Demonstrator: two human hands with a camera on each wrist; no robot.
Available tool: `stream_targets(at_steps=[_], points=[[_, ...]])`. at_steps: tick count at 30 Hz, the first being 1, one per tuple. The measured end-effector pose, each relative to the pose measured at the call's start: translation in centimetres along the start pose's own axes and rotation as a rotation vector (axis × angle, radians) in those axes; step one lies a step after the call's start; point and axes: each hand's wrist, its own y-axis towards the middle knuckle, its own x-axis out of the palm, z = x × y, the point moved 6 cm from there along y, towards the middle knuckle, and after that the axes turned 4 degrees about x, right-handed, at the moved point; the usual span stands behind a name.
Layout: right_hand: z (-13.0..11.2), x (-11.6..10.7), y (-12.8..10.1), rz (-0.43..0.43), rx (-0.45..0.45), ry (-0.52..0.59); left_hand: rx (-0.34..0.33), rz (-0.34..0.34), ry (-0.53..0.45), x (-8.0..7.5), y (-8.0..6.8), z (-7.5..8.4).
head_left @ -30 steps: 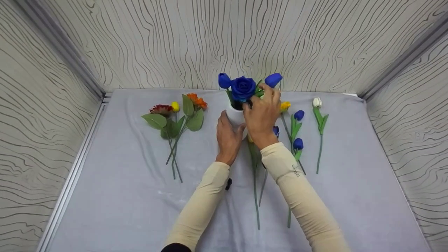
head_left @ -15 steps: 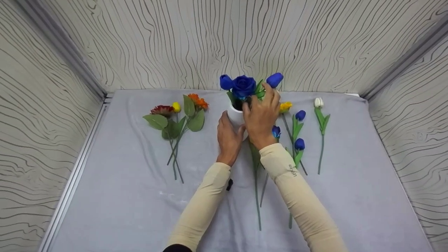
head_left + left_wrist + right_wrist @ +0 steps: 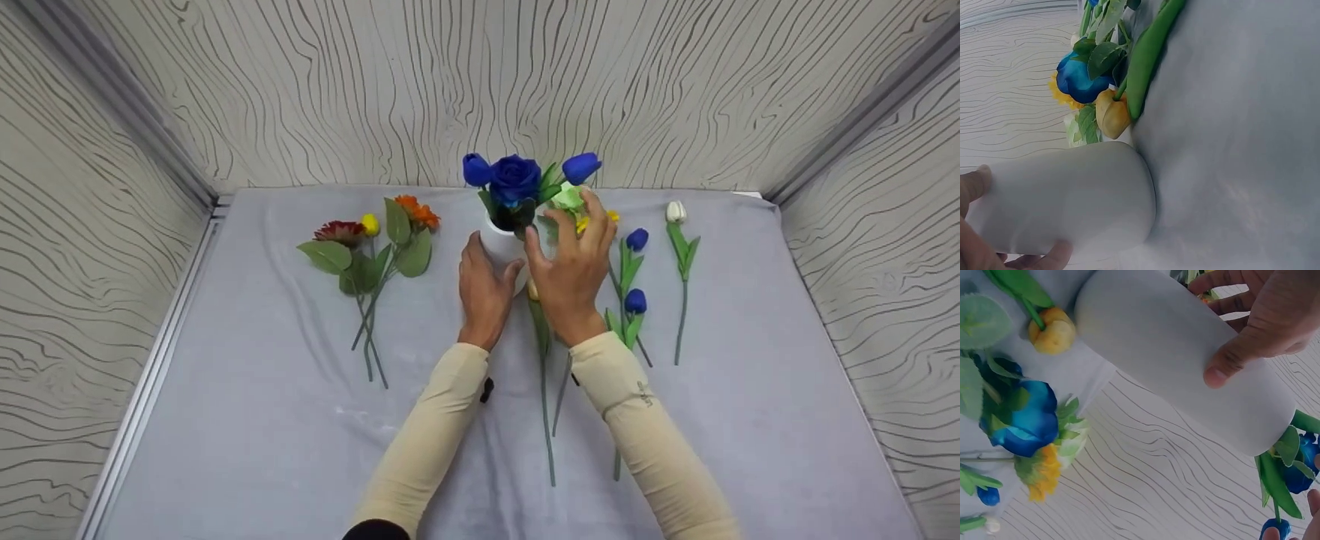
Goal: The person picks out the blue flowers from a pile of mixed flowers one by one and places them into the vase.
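My left hand point(image 3: 484, 292) grips a white vase point(image 3: 498, 246) around its side; the thumb presses its wall in the right wrist view. Out of the vase rise a blue rose point(image 3: 515, 178) and two blue tulips, one on the left point(image 3: 475, 170) and one on the right point(image 3: 582, 168). My right hand point(image 3: 576, 270) is just right of the vase, fingers spread and loosely bent, with nothing between them. Behind its fingers show a pale green flower point(image 3: 568, 197) and a yellow flower point(image 3: 1043, 472). The vase base stands on the cloth in the left wrist view.
Three flowers, dark red point(image 3: 339, 232), yellow point(image 3: 370, 224) and orange point(image 3: 418, 212), lie at left. Right of the vase lie a yellow tulip point(image 3: 1112, 115), a loose blue rose point(image 3: 1024, 419), small blue tulips point(image 3: 636, 301) and a white tulip point(image 3: 676, 212). A patterned wall point(image 3: 480, 90) stands behind.
My right hand has drawn back to the right from the flowers in the vase and its fingers have spread. The pale green flower has come into sight. The left hand keeps its grip.
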Motion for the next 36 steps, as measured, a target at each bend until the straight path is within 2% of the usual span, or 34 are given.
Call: stream_targets(at_steps=[13,23,31,34,36], points=[[3.7,-1.6,-2.0,-0.082,0.153,0.049,-0.068,-0.062,-0.025,0.2,-0.5,-0.2],[8.3,-3.0,-6.3,-0.145,0.321,0.007,-0.115,-0.132,-0.090,-0.3,-2.9,-0.4],[10.7,-2.9,-9.2,-0.274,0.457,0.014,-0.067,-0.096,-0.098,-0.7,-5.0,0.5],[11.5,-2.7,-9.8,-0.311,0.506,0.026,-0.023,-0.086,-0.113,-0.5,-5.8,1.2],[12.0,-2.5,-10.2,-0.338,0.533,0.033,0.002,-0.105,-0.113,-0.1,-6.6,1.8]])
